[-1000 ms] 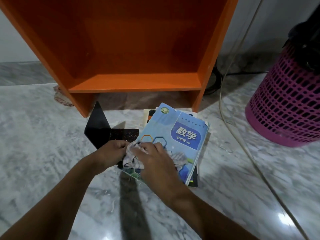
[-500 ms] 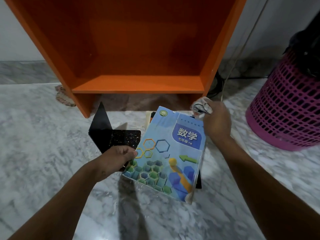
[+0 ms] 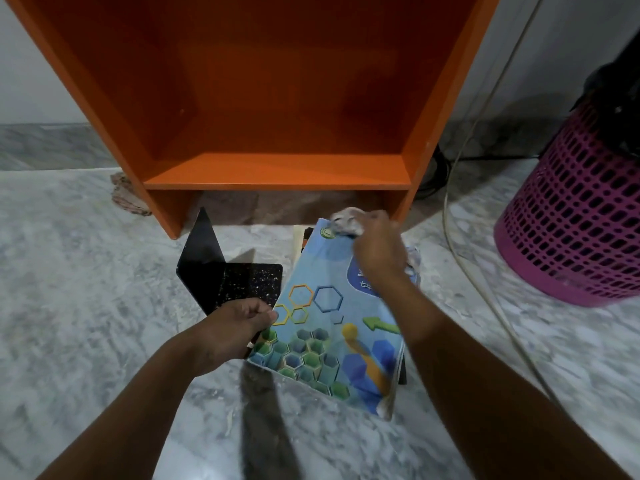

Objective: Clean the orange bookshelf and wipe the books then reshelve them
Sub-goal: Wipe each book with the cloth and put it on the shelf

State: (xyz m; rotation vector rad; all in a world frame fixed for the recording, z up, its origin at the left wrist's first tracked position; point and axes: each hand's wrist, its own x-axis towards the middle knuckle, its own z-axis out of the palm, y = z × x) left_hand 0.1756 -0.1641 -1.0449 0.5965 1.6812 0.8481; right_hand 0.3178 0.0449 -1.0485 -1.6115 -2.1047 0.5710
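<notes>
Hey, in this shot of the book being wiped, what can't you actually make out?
All from the head view:
- Title on the blue book: covered by the right hand gripping the cloth.
- Lower books: only edges show past the blue book, so the count is unclear.
- Orange bookshelf: upper part cut off by the top edge.
- Pink basket: contents dark, cut by the right edge.

Bookshelf (image 3: 277, 98), beyond both hands: solid orange. Book (image 3: 322, 341), between the left hand (image 3: 239, 327) and right hand (image 3: 379, 251): light blue cover with orange, blue and green hexagons and a green arrow. Cloth (image 3: 346, 221) in the right hand: pale grey-white. Bookend (image 3: 242, 282) beside the left hand: black, white-speckled. Basket (image 3: 571, 220), right of the right hand: magenta lattice. Floor (image 3: 86, 289): grey-white marble veining.
</notes>
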